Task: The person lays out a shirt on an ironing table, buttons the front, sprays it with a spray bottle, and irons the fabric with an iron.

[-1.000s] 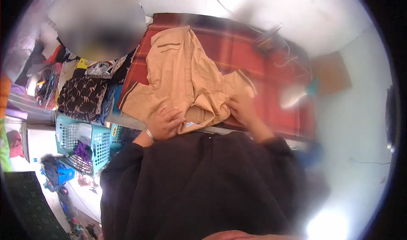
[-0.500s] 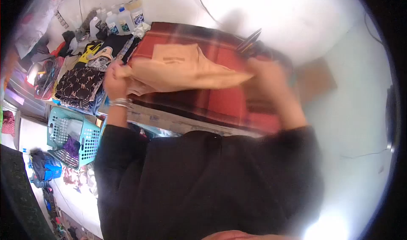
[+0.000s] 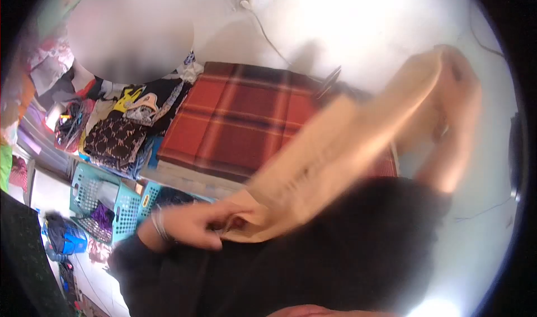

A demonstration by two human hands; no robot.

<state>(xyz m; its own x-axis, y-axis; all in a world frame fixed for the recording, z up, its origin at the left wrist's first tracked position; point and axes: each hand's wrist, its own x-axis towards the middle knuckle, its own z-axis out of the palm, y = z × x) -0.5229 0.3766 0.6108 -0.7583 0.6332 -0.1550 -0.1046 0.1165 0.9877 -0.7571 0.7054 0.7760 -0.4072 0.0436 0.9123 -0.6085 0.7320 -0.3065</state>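
Observation:
A tan garment is stretched diagonally in the air in front of my body, blurred by motion. Its lower left end is gripped by my left hand, which wears bangles at the wrist. My right hand is raised at the upper right, closed round the other end of the cloth and smeared by movement. Behind the garment lies a red and dark plaid cloth on the table, partly hidden by the tan fabric.
Folded clothes are stacked left of the plaid cloth. Below them stand a teal perforated basket and a blue basket. A dark pointed object is near the wall. A blurred round patch covers the upper left.
The tan garment has been lifted off the plaid cloth and swung toward my body. My right hand has risen to the upper right; my left hand went up-left, then came back down closer.

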